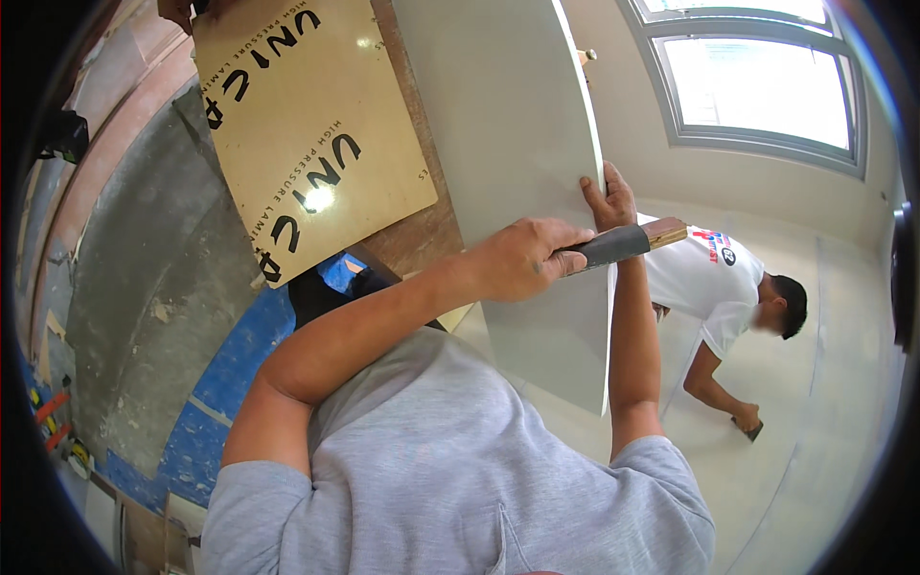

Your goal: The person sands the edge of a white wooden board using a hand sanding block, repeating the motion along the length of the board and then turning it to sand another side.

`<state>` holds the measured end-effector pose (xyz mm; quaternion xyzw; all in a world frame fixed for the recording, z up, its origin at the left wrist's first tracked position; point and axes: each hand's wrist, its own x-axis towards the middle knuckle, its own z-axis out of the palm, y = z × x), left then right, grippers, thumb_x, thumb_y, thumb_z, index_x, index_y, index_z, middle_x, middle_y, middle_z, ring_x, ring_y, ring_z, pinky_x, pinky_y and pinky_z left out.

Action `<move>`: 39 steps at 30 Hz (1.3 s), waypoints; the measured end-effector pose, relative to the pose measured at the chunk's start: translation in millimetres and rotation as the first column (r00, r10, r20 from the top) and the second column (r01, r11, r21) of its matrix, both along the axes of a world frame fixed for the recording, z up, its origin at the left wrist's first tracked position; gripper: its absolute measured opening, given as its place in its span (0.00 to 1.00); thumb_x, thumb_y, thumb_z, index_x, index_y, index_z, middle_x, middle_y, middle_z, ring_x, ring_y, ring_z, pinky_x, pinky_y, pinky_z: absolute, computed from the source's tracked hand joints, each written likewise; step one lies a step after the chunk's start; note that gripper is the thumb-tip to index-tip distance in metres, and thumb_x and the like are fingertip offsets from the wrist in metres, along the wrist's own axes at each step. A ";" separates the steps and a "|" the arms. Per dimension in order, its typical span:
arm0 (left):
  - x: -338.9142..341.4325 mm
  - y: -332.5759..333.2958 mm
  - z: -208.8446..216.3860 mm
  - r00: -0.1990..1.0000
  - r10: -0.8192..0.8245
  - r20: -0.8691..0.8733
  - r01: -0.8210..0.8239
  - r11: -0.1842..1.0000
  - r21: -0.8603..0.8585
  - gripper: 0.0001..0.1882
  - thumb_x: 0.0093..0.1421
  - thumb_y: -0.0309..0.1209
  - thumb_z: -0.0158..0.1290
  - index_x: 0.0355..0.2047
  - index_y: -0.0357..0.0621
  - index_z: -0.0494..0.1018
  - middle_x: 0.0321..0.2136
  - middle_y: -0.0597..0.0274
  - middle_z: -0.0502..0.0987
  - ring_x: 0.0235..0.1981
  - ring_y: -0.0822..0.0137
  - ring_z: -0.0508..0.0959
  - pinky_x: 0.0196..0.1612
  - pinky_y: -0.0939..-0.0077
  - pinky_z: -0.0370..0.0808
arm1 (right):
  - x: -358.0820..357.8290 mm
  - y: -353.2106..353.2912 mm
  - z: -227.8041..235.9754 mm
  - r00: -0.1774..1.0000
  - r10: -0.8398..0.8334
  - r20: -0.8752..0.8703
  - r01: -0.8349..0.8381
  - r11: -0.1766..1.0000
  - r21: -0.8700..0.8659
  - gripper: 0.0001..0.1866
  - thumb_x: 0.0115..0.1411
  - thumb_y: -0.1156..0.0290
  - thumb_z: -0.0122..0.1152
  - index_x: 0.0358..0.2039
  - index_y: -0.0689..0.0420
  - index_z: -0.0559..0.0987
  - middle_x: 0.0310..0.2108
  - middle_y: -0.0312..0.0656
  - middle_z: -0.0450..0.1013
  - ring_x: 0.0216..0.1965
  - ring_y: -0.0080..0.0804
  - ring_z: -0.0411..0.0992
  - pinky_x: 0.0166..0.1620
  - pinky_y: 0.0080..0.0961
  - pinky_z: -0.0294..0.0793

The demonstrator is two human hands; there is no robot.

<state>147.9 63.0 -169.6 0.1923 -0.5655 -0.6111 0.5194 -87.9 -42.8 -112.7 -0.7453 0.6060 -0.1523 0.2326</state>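
A long pale grey-white panel stands in front of me, its thin edge running down the right side. My left hand is closed on a sanding block, a strip of wood with dark sandpaper wrapped round it. The block lies across the panel's edge, its bare wooden end pointing right. Just above it, my right hand grips the same edge, thumb on the near face and fingers partly hidden behind.
A yellowish laminate sheet with black lettering lies left of the panel on a brown board. At right a co-worker in a white shirt bends low, a flat tool in hand. Blue sheeting covers part of the grey floor; a window is upper right.
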 end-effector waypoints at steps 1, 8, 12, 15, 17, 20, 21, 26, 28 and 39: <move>1.4 1.3 0.0 1.000 -0.011 0.019 0.011 1.000 0.002 0.23 0.74 0.35 0.57 0.64 0.34 0.74 0.49 0.46 0.82 0.49 0.53 0.81 0.55 0.63 0.77 | 3.5 0.9 2.4 1.000 -0.007 -0.005 0.007 1.000 -0.004 0.21 0.70 0.60 0.65 0.55 0.63 0.80 0.34 0.44 0.81 0.36 0.29 0.75 0.44 0.33 0.76; 2.7 9.5 0.4 0.997 -0.009 0.074 0.012 1.000 -0.028 0.24 0.74 0.36 0.56 0.64 0.34 0.74 0.47 0.45 0.82 0.48 0.49 0.81 0.53 0.60 0.78 | -9.6 0.7 3.7 0.999 -0.053 -0.008 0.053 0.998 -0.018 0.22 0.71 0.57 0.66 0.53 0.63 0.82 0.34 0.41 0.80 0.36 0.25 0.72 0.43 0.29 0.75; 6.1 9.5 0.5 0.998 -0.009 0.063 0.009 1.000 0.000 0.24 0.74 0.37 0.55 0.64 0.34 0.75 0.50 0.43 0.82 0.51 0.47 0.81 0.57 0.58 0.77 | -2.8 -0.7 7.3 0.998 -0.014 -0.055 0.011 0.999 -0.044 0.21 0.72 0.57 0.66 0.53 0.63 0.82 0.36 0.40 0.81 0.37 0.25 0.72 0.43 0.30 0.75; 10.4 9.6 0.9 0.997 -0.025 0.070 0.023 1.000 0.021 0.24 0.74 0.38 0.55 0.63 0.34 0.75 0.52 0.41 0.82 0.54 0.45 0.80 0.60 0.57 0.76 | -1.8 -0.3 6.3 0.998 -0.008 -0.056 0.006 0.999 -0.046 0.20 0.72 0.59 0.67 0.53 0.63 0.82 0.37 0.40 0.81 0.38 0.25 0.73 0.44 0.30 0.75; 8.4 10.7 -1.8 0.999 0.013 0.050 -0.011 1.000 -0.025 0.24 0.74 0.37 0.56 0.64 0.34 0.74 0.47 0.44 0.82 0.49 0.48 0.81 0.54 0.59 0.78 | -5.9 -1.3 4.2 0.999 -0.019 -0.038 0.018 0.999 -0.034 0.19 0.71 0.60 0.67 0.52 0.63 0.82 0.37 0.41 0.82 0.39 0.25 0.73 0.45 0.29 0.75; 6.0 12.8 -2.7 0.999 0.020 0.040 -0.020 1.000 0.004 0.24 0.74 0.37 0.56 0.64 0.34 0.74 0.47 0.44 0.82 0.48 0.48 0.81 0.54 0.59 0.78 | -7.6 -2.7 6.5 0.999 -0.034 -0.033 0.033 0.999 -0.024 0.18 0.71 0.61 0.67 0.52 0.63 0.83 0.37 0.41 0.82 0.39 0.25 0.74 0.46 0.29 0.75; 5.7 12.1 -2.9 0.999 0.016 0.043 -0.016 1.000 0.007 0.24 0.74 0.37 0.56 0.64 0.34 0.74 0.47 0.44 0.82 0.49 0.48 0.81 0.54 0.59 0.78 | -4.7 -1.8 7.4 0.999 -0.031 -0.022 0.030 0.999 -0.029 0.18 0.71 0.61 0.67 0.52 0.63 0.83 0.37 0.41 0.82 0.39 0.26 0.74 0.46 0.29 0.75; 6.2 9.2 -1.0 0.999 0.010 0.047 -0.010 1.000 -0.006 0.24 0.74 0.37 0.57 0.63 0.34 0.74 0.47 0.45 0.83 0.49 0.48 0.81 0.54 0.58 0.78 | -2.8 -1.5 11.7 0.998 -0.016 -0.064 0.014 0.999 -0.034 0.18 0.72 0.61 0.66 0.52 0.63 0.83 0.38 0.42 0.82 0.40 0.26 0.74 0.47 0.29 0.75; 5.3 9.9 0.0 0.998 0.008 0.055 -0.008 1.000 0.003 0.24 0.74 0.37 0.57 0.63 0.34 0.74 0.47 0.45 0.83 0.49 0.48 0.81 0.54 0.59 0.78 | 0.7 0.5 16.4 0.994 -0.020 -0.109 0.016 0.999 -0.041 0.18 0.72 0.62 0.66 0.51 0.63 0.83 0.37 0.41 0.82 0.40 0.26 0.74 0.47 0.30 0.75; 42.0 23.6 22.2 0.987 -0.082 0.139 0.073 0.995 0.070 0.24 0.74 0.36 0.55 0.65 0.34 0.74 0.53 0.41 0.81 0.55 0.48 0.81 0.59 0.58 0.76 | -19.0 1.1 6.6 0.994 0.025 -0.108 -0.033 0.997 -0.072 0.14 0.71 0.64 0.65 0.49 0.62 0.81 0.33 0.41 0.76 0.35 0.27 0.68 0.41 0.32 0.73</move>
